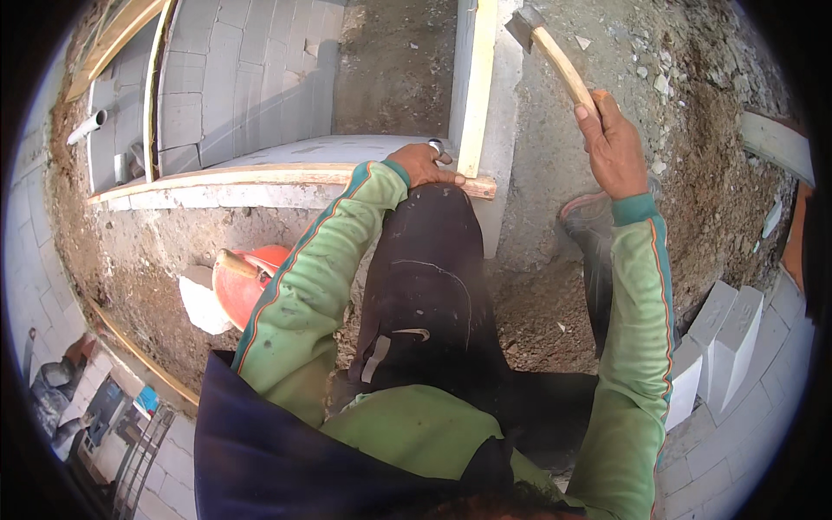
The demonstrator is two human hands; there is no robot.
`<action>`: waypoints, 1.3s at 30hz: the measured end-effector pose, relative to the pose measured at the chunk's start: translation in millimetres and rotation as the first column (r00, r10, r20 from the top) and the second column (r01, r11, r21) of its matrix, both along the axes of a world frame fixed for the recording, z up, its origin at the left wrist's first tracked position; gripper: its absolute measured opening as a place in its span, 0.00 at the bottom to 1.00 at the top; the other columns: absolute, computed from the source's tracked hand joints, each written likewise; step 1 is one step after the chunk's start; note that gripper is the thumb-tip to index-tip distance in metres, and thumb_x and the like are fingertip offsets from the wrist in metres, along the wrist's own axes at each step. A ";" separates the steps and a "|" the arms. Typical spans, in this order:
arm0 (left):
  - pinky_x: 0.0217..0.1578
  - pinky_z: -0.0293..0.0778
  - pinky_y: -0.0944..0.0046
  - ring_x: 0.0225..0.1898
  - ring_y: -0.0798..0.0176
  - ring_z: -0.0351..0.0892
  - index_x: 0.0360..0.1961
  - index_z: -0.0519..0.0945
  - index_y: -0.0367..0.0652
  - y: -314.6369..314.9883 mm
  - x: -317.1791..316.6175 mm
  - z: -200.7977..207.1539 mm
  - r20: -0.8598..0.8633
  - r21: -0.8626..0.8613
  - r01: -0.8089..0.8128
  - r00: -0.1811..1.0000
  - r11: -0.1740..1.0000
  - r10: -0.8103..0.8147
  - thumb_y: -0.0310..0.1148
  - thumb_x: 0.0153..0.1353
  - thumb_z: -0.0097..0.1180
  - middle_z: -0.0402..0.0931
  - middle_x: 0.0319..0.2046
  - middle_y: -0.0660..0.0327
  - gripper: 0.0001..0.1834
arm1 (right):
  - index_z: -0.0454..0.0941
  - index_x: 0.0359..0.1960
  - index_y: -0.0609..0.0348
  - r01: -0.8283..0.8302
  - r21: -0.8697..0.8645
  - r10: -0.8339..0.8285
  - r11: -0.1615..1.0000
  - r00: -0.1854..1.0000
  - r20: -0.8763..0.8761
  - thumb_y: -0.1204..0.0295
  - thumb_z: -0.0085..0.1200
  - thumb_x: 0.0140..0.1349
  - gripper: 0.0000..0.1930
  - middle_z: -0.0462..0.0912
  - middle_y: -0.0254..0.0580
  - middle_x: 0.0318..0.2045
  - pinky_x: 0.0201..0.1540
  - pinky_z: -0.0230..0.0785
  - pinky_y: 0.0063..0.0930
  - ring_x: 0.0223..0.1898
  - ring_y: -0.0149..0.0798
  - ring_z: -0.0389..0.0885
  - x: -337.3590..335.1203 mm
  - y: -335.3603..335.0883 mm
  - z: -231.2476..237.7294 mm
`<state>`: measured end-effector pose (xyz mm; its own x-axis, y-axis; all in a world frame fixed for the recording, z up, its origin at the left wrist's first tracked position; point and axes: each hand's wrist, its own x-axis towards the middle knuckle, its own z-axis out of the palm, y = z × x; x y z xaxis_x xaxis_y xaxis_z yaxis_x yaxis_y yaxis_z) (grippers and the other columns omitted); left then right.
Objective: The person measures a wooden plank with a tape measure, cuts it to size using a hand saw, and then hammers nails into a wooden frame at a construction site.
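My right hand (614, 147) grips the wooden handle of a hammer (555, 52), raised with its metal head up near the top of the view. My left hand (426, 165) rests on the corner where two wooden boards meet: a horizontal board (260, 178) and an upright board (478, 78). The fingers press on the joint; a small pale object shows at the fingertips, too small to identify. Both arms wear light green sleeves. My knee in dark trousers sits just below the joint.
An orange bucket (247, 282) with a wooden-handled tool lies on the dirt at left. White blocks (724, 334) are stacked at right. A concrete slab (555, 156) and a block-walled pit (243, 78) lie ahead. Loose soil and stones surround.
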<state>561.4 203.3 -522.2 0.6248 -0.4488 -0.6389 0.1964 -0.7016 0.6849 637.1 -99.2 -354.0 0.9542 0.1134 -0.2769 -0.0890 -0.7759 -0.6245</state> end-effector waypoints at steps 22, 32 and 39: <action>0.46 0.73 0.47 0.45 0.42 0.83 0.38 0.85 0.44 28.6 -36.1 4.0 0.502 0.168 -0.617 0.725 0.769 0.472 0.47 0.65 0.54 0.80 0.43 0.53 0.18 | 0.87 0.33 0.50 -0.718 -0.602 0.790 -0.349 0.121 -0.602 0.52 0.46 0.72 0.22 0.87 0.47 0.28 0.40 0.79 0.47 0.34 0.52 0.86 184.0 244.9 -144.8; 0.47 0.73 0.48 0.49 0.40 0.81 0.59 0.78 0.47 28.5 -29.7 14.5 0.459 0.186 -0.562 0.775 0.806 0.435 0.47 0.65 0.54 0.79 0.46 0.55 0.24 | 0.88 0.31 0.54 -0.771 -0.580 0.840 -0.262 0.114 -0.531 0.51 0.48 0.68 0.22 0.87 0.49 0.29 0.40 0.79 0.49 0.33 0.53 0.86 200.6 222.7 -178.6; 0.50 0.72 0.47 0.50 0.39 0.78 0.71 0.66 0.48 32.4 -30.7 18.3 0.485 0.232 -0.597 0.756 0.768 0.440 0.50 0.67 0.52 0.72 0.57 0.55 0.34 | 0.87 0.29 0.56 -0.796 -0.380 0.686 -0.471 -0.060 -0.726 0.56 0.50 0.65 0.19 0.88 0.49 0.30 0.40 0.79 0.48 0.34 0.53 0.86 152.6 261.4 -152.8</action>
